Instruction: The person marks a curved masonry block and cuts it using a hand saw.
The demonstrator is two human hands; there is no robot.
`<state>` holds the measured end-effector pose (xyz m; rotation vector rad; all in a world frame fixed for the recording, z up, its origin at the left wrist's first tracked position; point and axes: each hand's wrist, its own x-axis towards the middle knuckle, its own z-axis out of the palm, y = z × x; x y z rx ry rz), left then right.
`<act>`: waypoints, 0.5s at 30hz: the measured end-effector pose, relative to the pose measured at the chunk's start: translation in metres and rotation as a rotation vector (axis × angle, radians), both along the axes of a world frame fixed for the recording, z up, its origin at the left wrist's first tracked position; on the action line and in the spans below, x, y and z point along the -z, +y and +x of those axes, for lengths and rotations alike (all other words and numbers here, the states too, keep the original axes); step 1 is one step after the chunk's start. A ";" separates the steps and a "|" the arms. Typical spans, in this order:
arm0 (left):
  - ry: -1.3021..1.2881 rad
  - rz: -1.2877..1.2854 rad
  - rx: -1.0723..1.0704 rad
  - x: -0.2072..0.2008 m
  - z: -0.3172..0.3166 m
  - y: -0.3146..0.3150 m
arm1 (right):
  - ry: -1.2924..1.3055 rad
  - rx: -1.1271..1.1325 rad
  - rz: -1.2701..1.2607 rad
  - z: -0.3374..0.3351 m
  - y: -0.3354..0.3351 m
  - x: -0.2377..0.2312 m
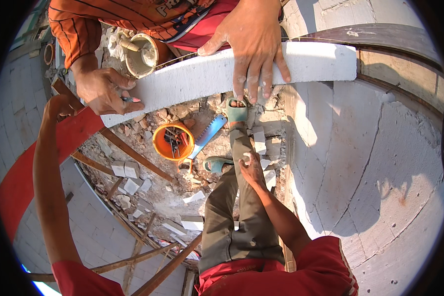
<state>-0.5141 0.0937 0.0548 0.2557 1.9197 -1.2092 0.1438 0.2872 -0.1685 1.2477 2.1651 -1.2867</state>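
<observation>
Rubbly ground (166, 198), orange bucket (158, 146), saw (209, 134), blocks (125, 169)

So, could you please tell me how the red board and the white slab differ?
The red board slants toward the picture's lower left; the white slab lies roughly crosswise. The left hand is near the red board; a co-worker's spread hand lies on the white slab. Both look long.
</observation>
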 end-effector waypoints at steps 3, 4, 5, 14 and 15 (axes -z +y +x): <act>0.006 0.001 -0.001 -0.001 0.001 -0.003 | 0.001 -0.007 0.005 -0.001 -0.001 -0.002; 0.008 0.006 -0.003 -0.002 -0.001 -0.003 | 0.011 -0.011 0.015 -0.001 0.000 -0.003; 0.009 0.008 -0.004 -0.003 -0.002 -0.003 | 0.016 0.006 0.001 0.000 0.000 -0.002; 0.026 0.040 -0.015 -0.004 -0.004 -0.012 | 0.460 0.096 0.414 -0.097 0.099 -0.117; 0.034 0.038 -0.022 -0.007 -0.004 -0.016 | 0.513 0.062 0.527 -0.114 0.123 -0.137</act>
